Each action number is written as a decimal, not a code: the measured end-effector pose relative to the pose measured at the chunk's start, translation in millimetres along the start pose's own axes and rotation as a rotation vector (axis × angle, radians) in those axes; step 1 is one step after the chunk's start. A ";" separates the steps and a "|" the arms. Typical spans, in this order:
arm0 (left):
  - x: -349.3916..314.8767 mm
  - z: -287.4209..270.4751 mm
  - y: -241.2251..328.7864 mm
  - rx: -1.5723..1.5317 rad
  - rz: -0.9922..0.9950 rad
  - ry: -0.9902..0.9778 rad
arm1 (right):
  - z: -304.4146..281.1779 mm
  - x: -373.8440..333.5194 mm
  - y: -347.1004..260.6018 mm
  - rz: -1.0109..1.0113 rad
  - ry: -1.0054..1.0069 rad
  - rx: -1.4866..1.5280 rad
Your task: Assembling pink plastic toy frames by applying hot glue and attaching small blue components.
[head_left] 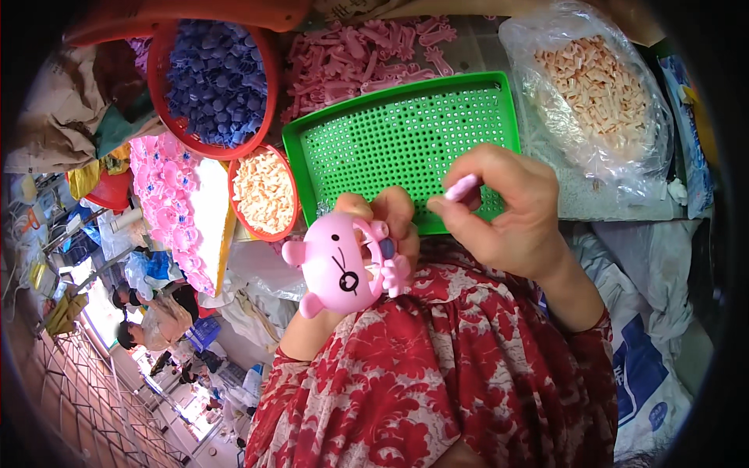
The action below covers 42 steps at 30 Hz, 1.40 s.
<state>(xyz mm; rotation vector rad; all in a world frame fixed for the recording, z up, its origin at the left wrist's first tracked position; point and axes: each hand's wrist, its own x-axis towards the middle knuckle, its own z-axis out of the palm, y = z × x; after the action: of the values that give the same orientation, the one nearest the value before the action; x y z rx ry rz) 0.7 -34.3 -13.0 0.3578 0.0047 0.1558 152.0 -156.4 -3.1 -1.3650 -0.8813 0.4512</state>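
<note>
your left fingers (390,209) are curled closed around the back of the pink toy head (337,265), a rounded plastic animal face with small ears, a drawn eye and an open mouth that shows white teeth and a blue part inside. it sits in front of your chest, just below the near edge of the green perforated tray (406,132), held by your left hand (382,226) over the red patterned cloth on your lap. your right hand (507,210) pinches a small pink plastic piece (461,187) between thumb and forefinger, narrow and closed on it, poised just up and to the right of the toy's mouth.

judging by its look, the head is a hollow moulded shell: light, stiff and smooth, likely a little slippery, so you'd do best to cradle it from behind and the sides, as you are doing, keeping off the teeth and the small pink paw-like bit by the mouth, which look thin enough to bend or snap. the small piece is tiny and light; a fingertip pinch near one end suits it and leaves the other end free.

around you: a red basket of blue parts (214,82), a red bowl of cream parts (264,191), loose pink parts (367,51) beyond the tray, and a clear bag of cream parts (597,90).
</note>
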 end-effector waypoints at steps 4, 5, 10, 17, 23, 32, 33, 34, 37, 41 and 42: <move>0.3 1.8 4.8 0.141 -0.035 -0.019 | 1.2 0.9 -2.5 0.001 -0.128 0.086; 0.9 4.2 4.8 0.142 -0.034 -0.018 | 2.2 1.6 -1.7 0.001 -0.128 0.088; 0.1 15.6 -0.2 0.024 0.002 0.142 | 11.2 -1.3 3.1 0.004 -0.130 0.376; -5.3 12.1 5.9 -0.006 -0.115 0.207 | 14.5 -2.8 -2.0 0.034 -0.130 0.279; -8.8 14.9 4.3 -0.021 -0.053 0.308 | 13.9 -3.5 0.4 -0.032 -0.167 0.247; 1.5 37.0 8.7 0.075 -0.098 0.489 | 5.9 1.5 -1.7 -0.022 -0.259 0.192; -0.4 34.0 3.4 0.014 -0.031 0.434 | 5.8 1.5 -0.4 -0.029 -0.266 0.186; -1.9 34.0 3.6 0.014 -0.031 0.433 | 5.8 1.4 0.2 -0.037 -0.272 0.180; -4.0 34.1 7.2 0.105 -0.029 0.461 | 6.5 2.6 -3.0 -0.062 -0.256 0.175; -12.5 23.3 5.9 0.155 -0.057 0.322 | 7.9 0.1 -2.5 -0.083 -0.257 0.136; -14.9 21.4 3.8 0.181 -0.019 0.326 | 9.1 -0.4 -4.4 -0.045 -0.244 0.178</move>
<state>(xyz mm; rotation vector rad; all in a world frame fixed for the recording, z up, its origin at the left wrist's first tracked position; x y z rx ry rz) -13.9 -40.6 8.0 0.5093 0.3460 0.1942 143.9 -151.6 0.8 -1.1402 -1.0427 0.6556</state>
